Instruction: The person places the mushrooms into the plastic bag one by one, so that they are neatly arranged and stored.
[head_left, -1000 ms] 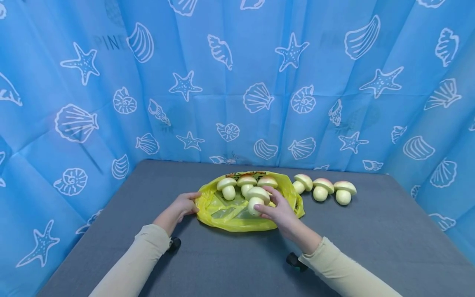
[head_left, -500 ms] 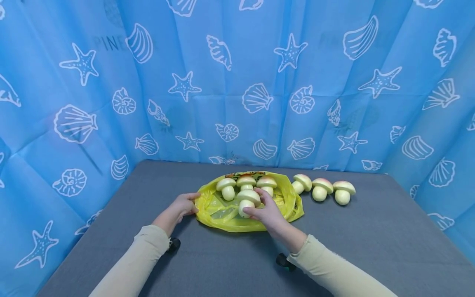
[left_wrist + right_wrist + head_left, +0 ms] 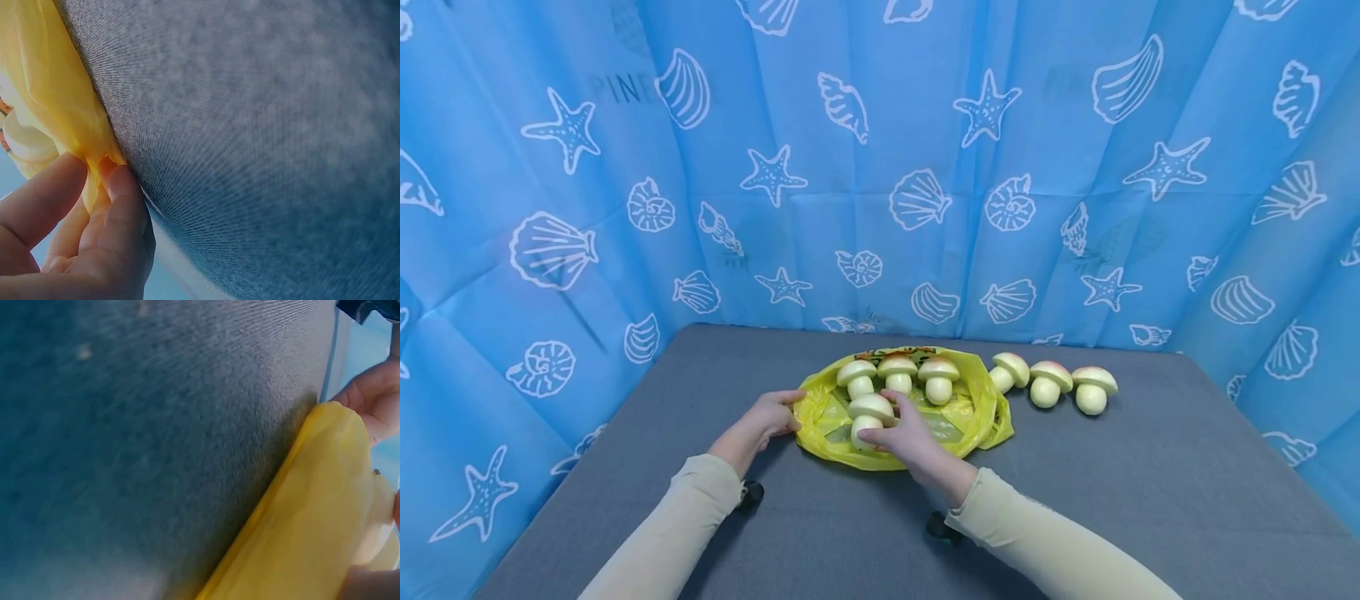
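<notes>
As only the left wrist view shows clearly, the left hand [image 3: 769, 415] pinches the bag [image 3: 850, 457]; the right hand [image 3: 916, 440] grips a mushroom [image 3: 870, 409], three others [image 3: 897, 367] in the bag just beyond its fingers.

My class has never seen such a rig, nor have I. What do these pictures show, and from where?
There is no machine: two bare human hands do the work. The wide picture is taken from the person's head, looking forward and down; the two close-ups are taken from the wrists. On the grey table lies an open yellow bag. Three mushroom-shaped pieces are in it; three more sit to its right. The left hand pinches the bag's edge; the right hand holds a seventh piece at the bag's opening.
</notes>
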`<state>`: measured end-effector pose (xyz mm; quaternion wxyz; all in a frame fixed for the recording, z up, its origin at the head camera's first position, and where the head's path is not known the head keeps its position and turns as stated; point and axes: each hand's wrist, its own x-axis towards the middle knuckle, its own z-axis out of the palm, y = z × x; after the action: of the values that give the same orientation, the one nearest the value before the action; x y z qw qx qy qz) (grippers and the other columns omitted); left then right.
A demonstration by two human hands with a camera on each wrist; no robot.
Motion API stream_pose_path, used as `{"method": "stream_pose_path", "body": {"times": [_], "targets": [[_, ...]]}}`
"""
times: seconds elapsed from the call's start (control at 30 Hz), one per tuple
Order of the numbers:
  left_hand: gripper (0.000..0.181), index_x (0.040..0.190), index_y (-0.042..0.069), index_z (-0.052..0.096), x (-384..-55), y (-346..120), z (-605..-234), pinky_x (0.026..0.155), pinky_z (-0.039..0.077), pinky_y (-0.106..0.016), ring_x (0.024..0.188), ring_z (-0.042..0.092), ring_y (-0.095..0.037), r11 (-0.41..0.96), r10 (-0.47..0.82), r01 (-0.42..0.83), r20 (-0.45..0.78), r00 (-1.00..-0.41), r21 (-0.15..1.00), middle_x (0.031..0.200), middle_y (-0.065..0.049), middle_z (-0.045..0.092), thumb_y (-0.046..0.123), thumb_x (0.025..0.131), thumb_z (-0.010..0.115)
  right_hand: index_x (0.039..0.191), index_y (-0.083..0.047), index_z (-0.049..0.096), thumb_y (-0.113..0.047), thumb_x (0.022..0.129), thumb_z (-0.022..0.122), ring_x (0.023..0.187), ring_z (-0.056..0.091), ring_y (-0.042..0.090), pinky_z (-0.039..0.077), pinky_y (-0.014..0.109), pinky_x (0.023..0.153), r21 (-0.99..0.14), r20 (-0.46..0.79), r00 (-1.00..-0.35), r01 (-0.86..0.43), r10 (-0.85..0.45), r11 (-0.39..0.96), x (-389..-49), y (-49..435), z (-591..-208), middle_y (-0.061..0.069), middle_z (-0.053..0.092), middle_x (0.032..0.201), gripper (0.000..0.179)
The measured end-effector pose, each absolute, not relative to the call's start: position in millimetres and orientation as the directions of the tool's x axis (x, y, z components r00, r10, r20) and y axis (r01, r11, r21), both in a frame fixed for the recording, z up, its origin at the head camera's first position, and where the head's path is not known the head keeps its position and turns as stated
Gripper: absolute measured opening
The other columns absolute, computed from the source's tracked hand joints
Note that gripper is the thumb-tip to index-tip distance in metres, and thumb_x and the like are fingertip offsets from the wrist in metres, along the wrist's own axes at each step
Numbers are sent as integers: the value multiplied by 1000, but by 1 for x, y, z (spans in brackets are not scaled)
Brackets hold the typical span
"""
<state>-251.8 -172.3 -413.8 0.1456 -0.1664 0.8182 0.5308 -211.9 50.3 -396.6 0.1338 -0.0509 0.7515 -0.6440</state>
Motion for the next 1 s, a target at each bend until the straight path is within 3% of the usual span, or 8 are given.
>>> {"method": "stream_pose_path", "body": {"times": [0.23, 0.57, 1.0], "targets": [[65, 147, 7, 44, -252, -173, -414, 96, 45, -42, 131, 42, -35, 377, -110, -419, -409, -906, 826, 150, -23, 36, -15, 87, 55, 146, 3, 32, -4, 84, 74, 111, 53, 35, 52, 41, 80, -967, -106, -962, 41, -252, 253, -217, 35, -406, 26, 40, 138, 76], [65, 147, 7, 42, -251, -175, -413, 100, 43, -45, 132, 41, -37, 388, -88, -408, -408, -909, 826, 150, -23, 36, -15, 88, 54, 140, 9, 38, -3, 79, 78, 117, 50, 40, 45, 51, 93, -923, -3, -972, -88, -235, 374, -218, 18, -413, 27, 47, 133, 75], [64, 147, 8, 42, -252, -175, -414, 102, 41, -47, 134, 39, -37, 384, -90, -417, -416, -905, 824, 151, -23, 34, -14, 88, 55, 149, 3, 30, 5, 77, 76, 129, 39, 44, 44, 51, 95, -920, -130, -935, -10, -331, 391, -220, 27, -402, 28, 35, 146, 85]]}}
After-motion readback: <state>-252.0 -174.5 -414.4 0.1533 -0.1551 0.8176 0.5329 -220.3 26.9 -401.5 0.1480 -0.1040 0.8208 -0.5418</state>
